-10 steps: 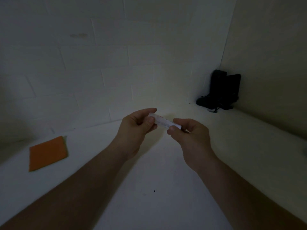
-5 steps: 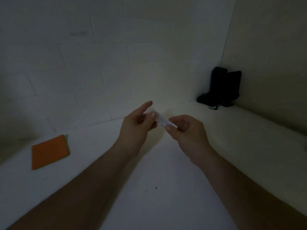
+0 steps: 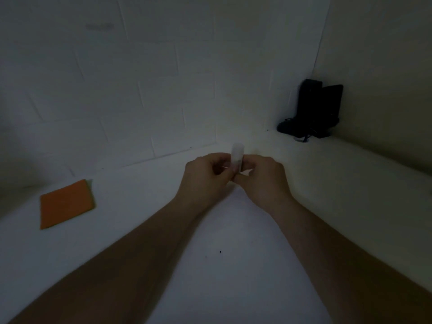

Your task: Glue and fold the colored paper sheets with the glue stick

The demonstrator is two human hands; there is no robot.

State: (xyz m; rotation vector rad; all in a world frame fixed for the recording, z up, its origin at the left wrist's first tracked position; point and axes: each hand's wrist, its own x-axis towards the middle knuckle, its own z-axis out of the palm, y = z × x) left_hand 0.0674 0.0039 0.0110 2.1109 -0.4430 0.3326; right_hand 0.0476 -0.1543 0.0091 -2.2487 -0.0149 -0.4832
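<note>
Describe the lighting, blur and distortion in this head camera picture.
Head view: very dim and underexposed, no glare; the flat orange paper sheet is the only strong colour. Wide-angle bending curves the white table edge and wall lines. The small translucent white glue stick, held by left hand and right hand, looks soft; its details are unreadable.

Dim, underexposed wide-angle view, soft throughout, wall lines bowed toward the edges, forearms darkened into shadow.
</note>
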